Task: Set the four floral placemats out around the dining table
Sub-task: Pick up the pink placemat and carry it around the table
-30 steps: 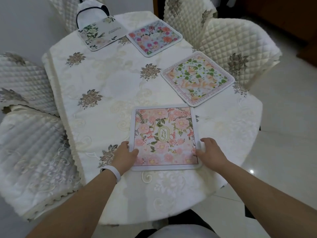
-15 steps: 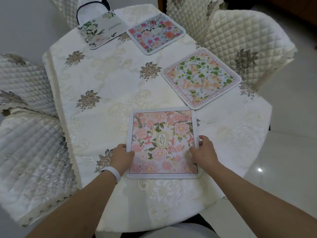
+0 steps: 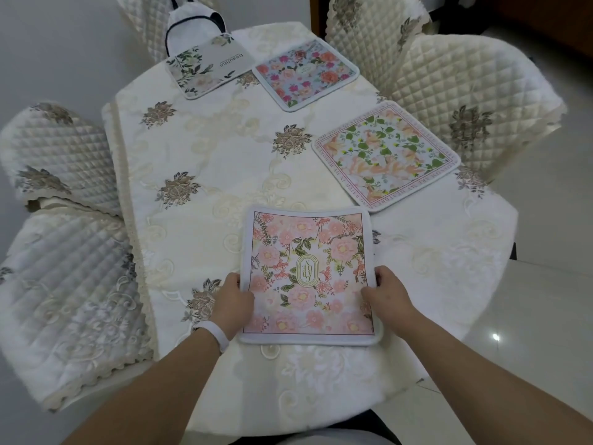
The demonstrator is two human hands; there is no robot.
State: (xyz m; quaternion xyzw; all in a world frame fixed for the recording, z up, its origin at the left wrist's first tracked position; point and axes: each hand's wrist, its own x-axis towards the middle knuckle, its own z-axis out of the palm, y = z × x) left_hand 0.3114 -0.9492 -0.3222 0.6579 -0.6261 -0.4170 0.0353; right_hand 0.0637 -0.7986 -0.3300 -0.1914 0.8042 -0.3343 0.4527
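Observation:
A pink floral placemat [image 3: 308,271] lies at the near end of the table [image 3: 205,162], which is covered by a cream embroidered cloth. My left hand [image 3: 232,300] grips its left edge and my right hand [image 3: 386,295] grips its right edge, thumbs on top. A peach-and-green placemat [image 3: 385,155] lies at the right side. A blue placemat with red and pink flowers [image 3: 305,73] sits at the far right. A grey placemat with white flowers [image 3: 205,67] lies at the far end.
Quilted cream chair covers surround the table: two on the left [image 3: 57,149], [image 3: 67,293], two on the right [image 3: 465,101], [image 3: 369,24]. A white bag with dark trim [image 3: 195,24] rests on the far chair. Glossy tile floor [image 3: 529,316] lies to the right.
Both hands have shifted from resting at the pink placemat's near corners to gripping its side edges. The mat sits slightly nearer the table's front edge.

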